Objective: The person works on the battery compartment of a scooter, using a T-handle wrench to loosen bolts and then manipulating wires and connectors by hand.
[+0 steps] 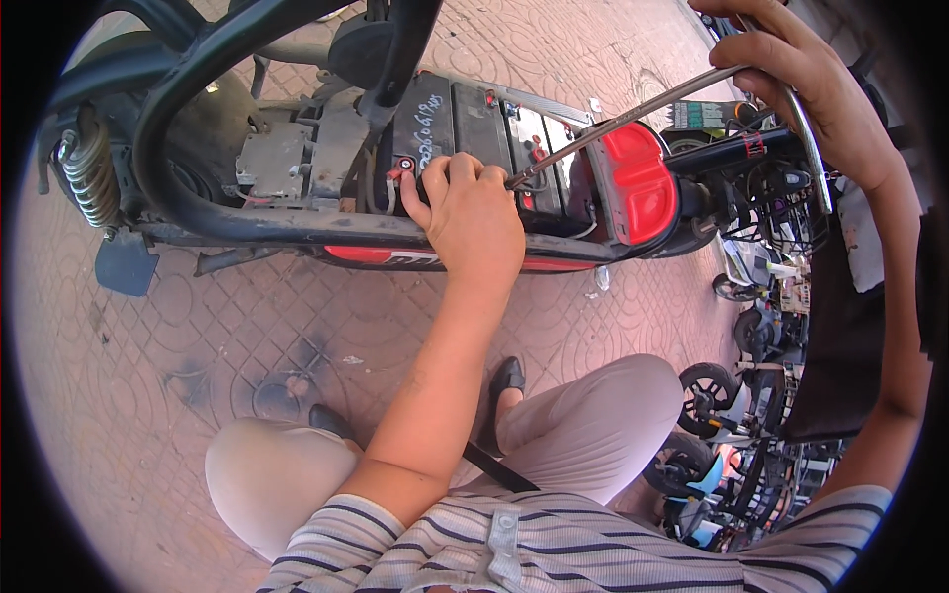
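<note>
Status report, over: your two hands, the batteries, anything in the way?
Right hand holds long metal tool. Left hand at its lower end, over the batteries. Batteries sit in scooter frame, partly hidden by left hand.

The scooter batteries (476,128) are black, with white handwriting and red terminal covers (406,164). The long metal tool (643,111) over them is grey. Right of the batteries, a moulded plastic tray (645,208) is bright red; left of them, the tubular frame (156,148) is black and the coil spring (91,183) silvery. Below them, the curve-patterned paving (227,336) is dusty pink, the trousers (593,415) beige, the shirt (613,553) whitish with navy stripes.
</note>
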The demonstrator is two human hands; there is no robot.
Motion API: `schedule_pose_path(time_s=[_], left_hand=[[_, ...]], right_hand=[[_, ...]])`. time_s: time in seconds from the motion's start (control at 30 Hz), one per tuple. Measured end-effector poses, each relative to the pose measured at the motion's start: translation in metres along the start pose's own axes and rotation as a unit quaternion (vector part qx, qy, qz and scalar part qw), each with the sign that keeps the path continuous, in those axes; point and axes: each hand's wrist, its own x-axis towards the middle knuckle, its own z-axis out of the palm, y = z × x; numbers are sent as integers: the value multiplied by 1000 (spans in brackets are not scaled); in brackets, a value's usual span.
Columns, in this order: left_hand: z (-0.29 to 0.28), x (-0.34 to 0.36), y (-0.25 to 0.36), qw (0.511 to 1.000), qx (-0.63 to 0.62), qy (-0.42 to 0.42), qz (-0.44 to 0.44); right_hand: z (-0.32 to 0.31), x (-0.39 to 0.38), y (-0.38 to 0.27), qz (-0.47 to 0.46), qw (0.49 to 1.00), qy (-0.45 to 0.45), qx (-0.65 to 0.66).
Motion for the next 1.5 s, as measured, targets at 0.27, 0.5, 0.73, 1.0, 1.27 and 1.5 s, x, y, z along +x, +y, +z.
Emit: schedule_pose_path(time_s=[0.27,0.5,0.73,1.0,1.27,1.5], left_hand=[[2,1,3,1000,6,6,2],[1,-18,55,867,-428,-182,-179],[4,1,78,202,-915,-134,-322],[18,20,85,72,-920,-94,-373],[13,24,80,77,-915,-106,-381],[15,24,80,85,-913,-101,-385]], right_hand=[[27,3,6,-62,983,165,-54],[24,-5,-8,222,942,58,244],[8,9,-21,322,882,-1,344],[-15,14,-28,115,983,70,-126],[-21,27,-12,42,986,31,-161],[-21,27,-8,309,918,-61,240]])
